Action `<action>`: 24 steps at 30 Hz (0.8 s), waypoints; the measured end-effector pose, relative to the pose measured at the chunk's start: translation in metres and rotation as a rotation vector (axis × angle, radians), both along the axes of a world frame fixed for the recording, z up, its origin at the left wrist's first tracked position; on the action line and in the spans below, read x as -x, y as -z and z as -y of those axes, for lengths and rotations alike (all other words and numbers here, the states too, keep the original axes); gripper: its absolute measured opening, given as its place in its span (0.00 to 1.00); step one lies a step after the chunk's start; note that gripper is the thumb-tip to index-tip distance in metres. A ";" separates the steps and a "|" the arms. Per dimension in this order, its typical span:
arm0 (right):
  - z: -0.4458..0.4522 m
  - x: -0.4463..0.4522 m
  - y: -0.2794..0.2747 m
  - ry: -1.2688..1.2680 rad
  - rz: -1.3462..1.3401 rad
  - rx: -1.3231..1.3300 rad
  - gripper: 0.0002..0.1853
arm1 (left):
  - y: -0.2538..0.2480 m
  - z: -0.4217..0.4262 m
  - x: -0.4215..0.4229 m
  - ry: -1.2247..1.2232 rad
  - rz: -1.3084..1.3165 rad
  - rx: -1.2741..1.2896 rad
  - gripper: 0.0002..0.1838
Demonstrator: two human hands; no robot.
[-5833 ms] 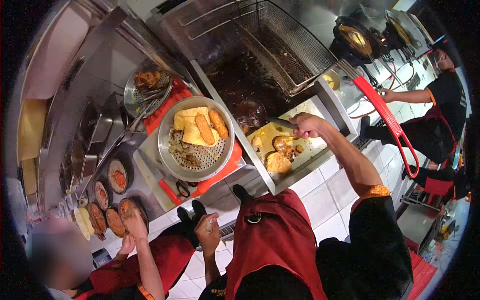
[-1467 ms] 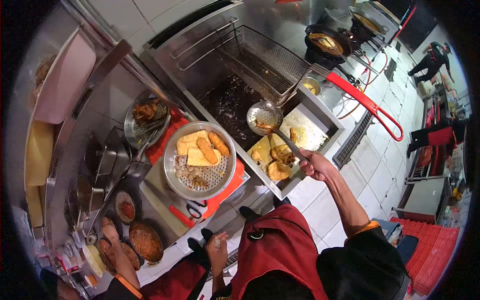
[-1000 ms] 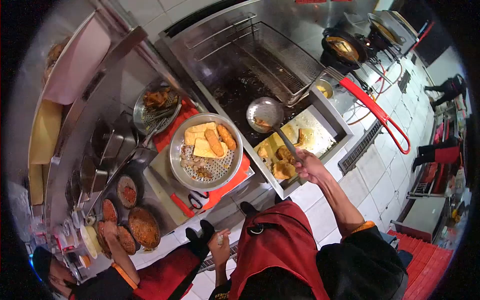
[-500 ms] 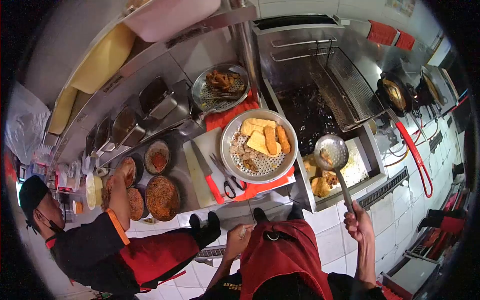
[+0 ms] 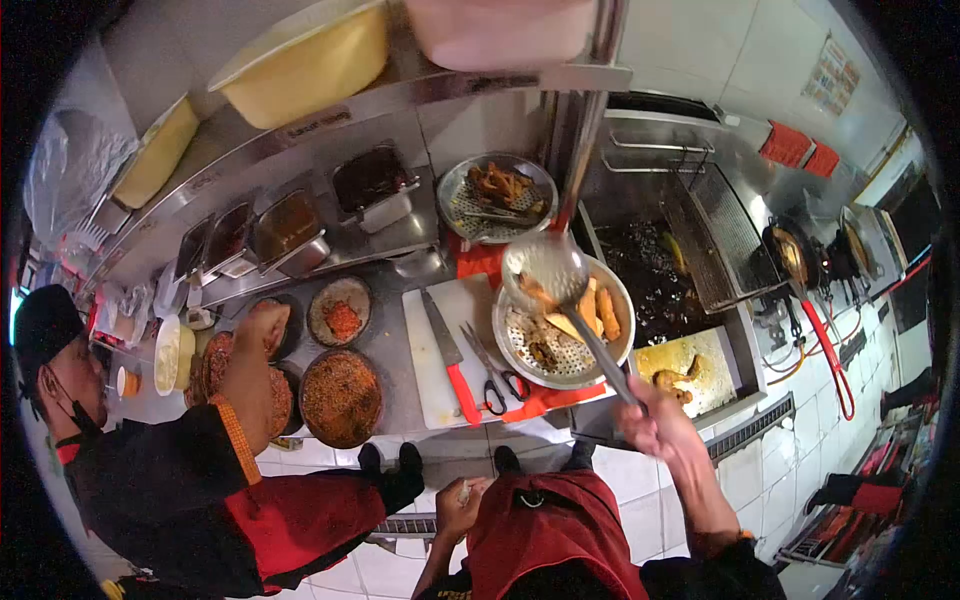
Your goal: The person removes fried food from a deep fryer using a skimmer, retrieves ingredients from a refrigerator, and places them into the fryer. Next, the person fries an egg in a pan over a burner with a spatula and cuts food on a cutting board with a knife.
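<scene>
My right hand [image 5: 655, 430] is closed round the handle of a metal skimmer [image 5: 560, 262]. Its perforated bowl hovers over a round perforated pan [image 5: 575, 370], with a small brown piece [image 5: 535, 292] in it. Yellow fried slabs and long orange-brown pieces [image 5: 606, 312] lie in the pan, partly hidden behind the skimmer. My left hand [image 5: 458, 508] is held low beside my red apron [image 5: 545, 530], fingers curled round something pale that I cannot make out. Right of the pan, a fried piece [image 5: 678, 385] rests in the oily drain tray [image 5: 715, 360].
Dark oil fills the fryer [image 5: 640, 310], with a wire basket [image 5: 715, 235] beside it. A knife [image 5: 445, 335] and scissors [image 5: 490, 365] lie on a white cutting board [image 5: 430, 385]. At left, a co-worker's hand [image 5: 262, 325] is over bowls of red paste [image 5: 340, 395].
My right hand has swung the skimmer left, from above the drain tray to above the perforated pan. The view has shifted. The co-worker's hand has lifted slightly.
</scene>
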State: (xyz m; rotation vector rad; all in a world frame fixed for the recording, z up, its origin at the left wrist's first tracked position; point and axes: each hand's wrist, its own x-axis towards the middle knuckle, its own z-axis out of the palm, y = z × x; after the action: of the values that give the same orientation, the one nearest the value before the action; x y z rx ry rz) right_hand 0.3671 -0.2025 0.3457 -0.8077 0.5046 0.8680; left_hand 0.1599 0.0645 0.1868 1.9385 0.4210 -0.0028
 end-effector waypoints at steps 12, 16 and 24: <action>-0.146 -0.249 0.113 0.093 1.571 1.294 0.09 | -0.007 -0.010 0.033 -0.174 -0.099 -0.012 0.11; -0.150 -0.253 0.117 -0.007 1.614 1.481 0.14 | -0.016 -0.019 0.004 -0.076 0.141 -0.202 0.10; -0.092 -0.137 0.101 -0.059 1.705 1.579 0.17 | -0.065 0.017 -0.114 0.029 0.249 0.084 0.14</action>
State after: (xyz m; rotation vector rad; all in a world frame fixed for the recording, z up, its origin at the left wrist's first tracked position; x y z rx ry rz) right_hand 0.5037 -0.1105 0.2450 -2.5447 -0.5530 -0.6064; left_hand 0.2742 0.0477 0.2515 1.8337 0.2233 0.1970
